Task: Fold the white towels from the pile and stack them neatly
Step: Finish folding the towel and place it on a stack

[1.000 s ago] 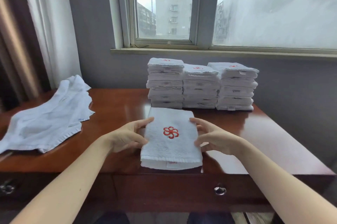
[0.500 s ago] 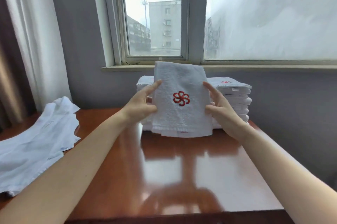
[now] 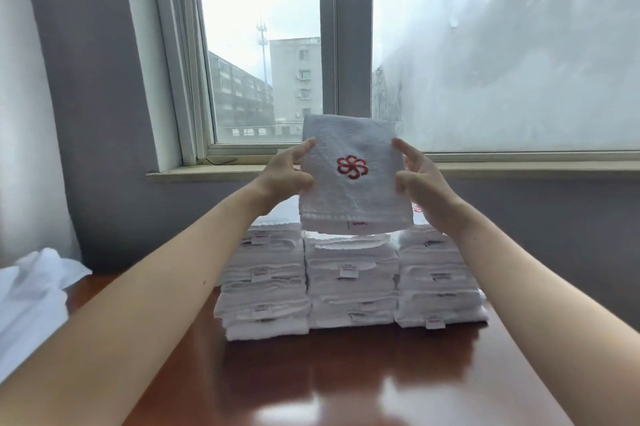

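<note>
Partly hidden — middle stack [image 3: 351,273], behind towel [image 3: 353,197].

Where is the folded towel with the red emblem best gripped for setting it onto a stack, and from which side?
Its two side edges, one hand from each side, thumb on the emblem face. The folded towel is a flat layered rectangle; the left hand and right hand pinch it so, likely keeping layers together and its underside free over the middle stack.

White towel [image 3: 353,197], red pinwheel emblem [image 3: 352,167]; reddish-brown table [image 3: 346,373].
</note>
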`<move>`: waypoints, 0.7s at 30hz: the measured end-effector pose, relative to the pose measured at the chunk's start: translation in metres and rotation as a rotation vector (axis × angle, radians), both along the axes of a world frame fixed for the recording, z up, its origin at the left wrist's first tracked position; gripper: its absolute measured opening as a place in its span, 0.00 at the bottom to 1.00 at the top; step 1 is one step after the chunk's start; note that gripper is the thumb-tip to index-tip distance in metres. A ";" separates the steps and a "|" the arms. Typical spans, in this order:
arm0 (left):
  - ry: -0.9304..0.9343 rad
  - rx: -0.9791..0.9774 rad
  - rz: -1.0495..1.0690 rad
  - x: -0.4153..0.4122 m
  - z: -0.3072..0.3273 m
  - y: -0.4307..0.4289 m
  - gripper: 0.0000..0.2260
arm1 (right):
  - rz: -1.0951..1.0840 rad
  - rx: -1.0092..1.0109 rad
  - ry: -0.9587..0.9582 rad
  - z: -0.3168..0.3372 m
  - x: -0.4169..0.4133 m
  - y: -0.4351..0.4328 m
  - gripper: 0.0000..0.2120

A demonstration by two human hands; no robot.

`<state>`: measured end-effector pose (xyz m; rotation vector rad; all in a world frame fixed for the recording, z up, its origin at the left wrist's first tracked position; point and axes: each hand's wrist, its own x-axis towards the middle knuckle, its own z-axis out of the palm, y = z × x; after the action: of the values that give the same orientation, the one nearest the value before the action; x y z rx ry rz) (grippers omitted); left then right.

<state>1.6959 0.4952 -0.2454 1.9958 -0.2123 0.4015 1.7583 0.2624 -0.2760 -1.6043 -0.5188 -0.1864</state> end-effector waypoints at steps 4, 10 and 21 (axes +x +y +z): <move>0.053 -0.010 -0.015 0.031 -0.010 0.004 0.37 | -0.026 -0.009 0.028 -0.012 0.029 0.004 0.41; 0.107 0.042 0.020 0.063 -0.027 0.009 0.37 | -0.052 -0.067 0.077 -0.033 0.055 0.016 0.38; 0.242 0.685 0.160 0.072 -0.058 0.007 0.12 | -0.269 -0.655 0.156 -0.041 0.069 0.032 0.09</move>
<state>1.7682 0.5020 -0.3037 2.7242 -0.0339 0.1914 1.8272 0.2943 -0.3165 -2.3089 -0.2457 -0.0928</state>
